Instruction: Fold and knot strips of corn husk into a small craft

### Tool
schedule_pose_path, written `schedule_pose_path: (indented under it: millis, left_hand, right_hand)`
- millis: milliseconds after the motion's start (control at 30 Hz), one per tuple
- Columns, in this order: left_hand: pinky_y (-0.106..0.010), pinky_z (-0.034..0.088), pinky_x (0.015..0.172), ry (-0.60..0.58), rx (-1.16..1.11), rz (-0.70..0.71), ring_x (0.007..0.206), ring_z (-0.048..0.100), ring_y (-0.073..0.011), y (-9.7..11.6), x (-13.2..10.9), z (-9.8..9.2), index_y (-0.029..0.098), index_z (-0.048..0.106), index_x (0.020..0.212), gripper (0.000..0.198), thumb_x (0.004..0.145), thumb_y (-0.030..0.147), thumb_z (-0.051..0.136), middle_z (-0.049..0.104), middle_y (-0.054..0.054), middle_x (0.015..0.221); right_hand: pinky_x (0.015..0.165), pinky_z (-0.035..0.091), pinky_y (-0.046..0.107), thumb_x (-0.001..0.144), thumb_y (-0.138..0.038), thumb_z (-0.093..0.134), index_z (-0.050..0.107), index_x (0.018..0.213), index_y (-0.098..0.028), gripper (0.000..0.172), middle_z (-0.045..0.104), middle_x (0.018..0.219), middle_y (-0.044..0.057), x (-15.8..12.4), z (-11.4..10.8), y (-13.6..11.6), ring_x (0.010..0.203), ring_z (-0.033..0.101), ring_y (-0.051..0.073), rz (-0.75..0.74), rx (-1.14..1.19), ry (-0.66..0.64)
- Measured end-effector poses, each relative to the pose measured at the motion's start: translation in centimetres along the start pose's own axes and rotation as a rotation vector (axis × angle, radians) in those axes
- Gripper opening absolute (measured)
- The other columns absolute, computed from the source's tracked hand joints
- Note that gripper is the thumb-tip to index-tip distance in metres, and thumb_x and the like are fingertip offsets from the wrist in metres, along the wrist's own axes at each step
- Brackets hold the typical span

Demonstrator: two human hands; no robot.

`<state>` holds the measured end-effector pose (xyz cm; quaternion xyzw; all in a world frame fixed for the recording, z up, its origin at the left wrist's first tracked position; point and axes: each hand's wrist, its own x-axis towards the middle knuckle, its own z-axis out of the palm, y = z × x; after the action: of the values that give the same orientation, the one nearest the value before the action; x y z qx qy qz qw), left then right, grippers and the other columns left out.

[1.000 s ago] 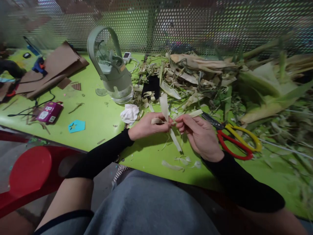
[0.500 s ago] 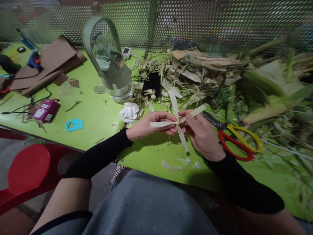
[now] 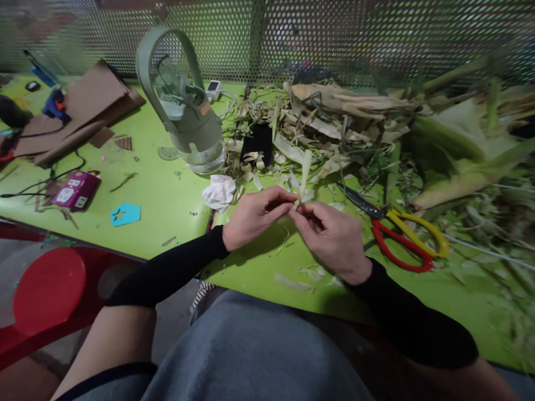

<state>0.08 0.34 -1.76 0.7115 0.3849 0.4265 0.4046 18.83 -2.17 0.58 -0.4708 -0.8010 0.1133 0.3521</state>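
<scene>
At the far left of my feed a red stool [image 3: 49, 289] sits below the edge of the green worktop [image 3: 167, 200]. On the worktop's left end lie flat sheets of cardboard [image 3: 94, 103]. Nearer me is a purple box [image 3: 74, 190] with a cable running past it, then a blue cut-out [image 3: 124, 214] with a star-shaped hole. Further along stands a pale green fan [image 3: 184, 106], leaning, with its clear base on the worktop. A crumpled white paper [image 3: 219, 192] lies just in front of it.

Next comes the left hand [image 3: 254, 216], sleeved in black to the wrist. Its thumb and fingers are pinched tight on the lower end of a pale husk strip [image 3: 304, 175]. The strip rises from that pinch, held above the worktop just in front of the husk pile [image 3: 355, 120]. The right hand [image 3: 334, 239] meets the left at the same spot, its fingers curled closed on the strip's base and touching the left hand's fingertips. The view is soft here, so there may be more than one strip in the pinch.

Behind the hands a flat black object [image 3: 259, 142] lies among the scraps. To the right of the right hand, apart from it, scissors [image 3: 403, 239] with one red and one yellow handle rest on the worktop, blades pointing towards the hands. The husk pile spreads across the back right.
</scene>
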Motion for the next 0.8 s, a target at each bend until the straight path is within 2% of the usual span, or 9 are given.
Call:
schedule_pose_path:
  millis: [100,233,300,367,467,667,800]
  left_hand:
    - [-0.024,0.055,0.078,-0.015,0.204,0.090,0.085,0.070,-0.0119,0.0,0.0,-0.1,0.017,0.071,0.109,0.019,0.099,0.029,0.060,0.077,-0.006,0.098]
    - [-0.028,0.053,0.081,0.086,0.384,0.215,0.093,0.066,-0.0161,-0.1,0.1,-0.2,0.016,0.072,0.101,0.019,0.099,0.029,0.059,0.071,-0.010,0.101]
    - [-0.028,0.052,0.082,0.074,0.399,0.211,0.097,0.066,-0.0168,-0.1,0.1,-0.1,0.016,0.069,0.100,0.018,0.100,0.026,0.055,0.070,-0.011,0.107]
    - [-0.027,0.051,0.077,0.011,0.417,0.153,0.090,0.066,-0.0159,-0.1,0.0,0.1,0.016,0.067,0.101,0.017,0.101,0.024,0.051,0.071,-0.010,0.103]
    - [-0.026,0.048,0.071,-0.050,0.470,0.076,0.080,0.064,-0.0155,-0.2,0.0,0.4,0.017,0.064,0.101,0.016,0.100,0.025,0.050,0.071,-0.007,0.091]
    - [-0.028,0.050,0.077,-0.043,0.481,0.108,0.084,0.064,-0.0165,-0.2,0.0,0.5,0.018,0.061,0.093,0.018,0.101,0.025,0.047,0.070,-0.008,0.090]
    - [-0.029,0.051,0.079,-0.011,0.494,0.141,0.082,0.064,-0.0157,0.0,0.0,0.4,0.018,0.060,0.089,0.021,0.101,0.023,0.044,0.071,-0.009,0.092]
  right_hand:
    - [0.050,0.040,0.027,0.096,-0.030,0.057,0.058,0.080,-0.023,0.018,0.064,0.066,0.000,0.2,0.3,0.1,0.054,0.055,0.013,0.096,0.043,-0.014]
    - [0.051,0.045,0.027,0.093,-0.031,0.061,0.055,0.088,-0.025,0.010,0.066,0.072,-0.001,0.2,0.2,0.1,0.058,0.061,0.014,0.249,0.230,-0.052]
    - [0.052,0.046,0.028,0.094,-0.036,0.062,0.055,0.093,-0.026,0.012,0.067,0.075,0.000,0.2,0.2,0.1,0.062,0.064,0.016,0.335,0.343,-0.099]
    - [0.053,0.048,0.029,0.095,-0.043,0.063,0.056,0.095,-0.026,0.019,0.069,0.077,0.001,0.2,0.2,0.3,0.066,0.066,0.018,0.387,0.433,-0.161]
    - [0.056,0.049,0.031,0.092,-0.052,0.068,0.059,0.092,-0.025,0.029,0.069,0.077,0.002,0.2,0.2,0.7,0.067,0.066,0.019,0.407,0.461,-0.211]
    - [0.059,0.049,0.032,0.094,-0.052,0.064,0.060,0.092,-0.024,0.028,0.070,0.084,0.003,0.1,0.5,1.1,0.073,0.065,0.020,0.402,0.414,-0.170]
    - [0.052,0.041,0.030,0.099,-0.053,0.056,0.059,0.085,-0.024,0.032,0.063,0.071,0.000,0.1,0.5,1.1,0.060,0.056,0.016,0.383,0.417,-0.228]
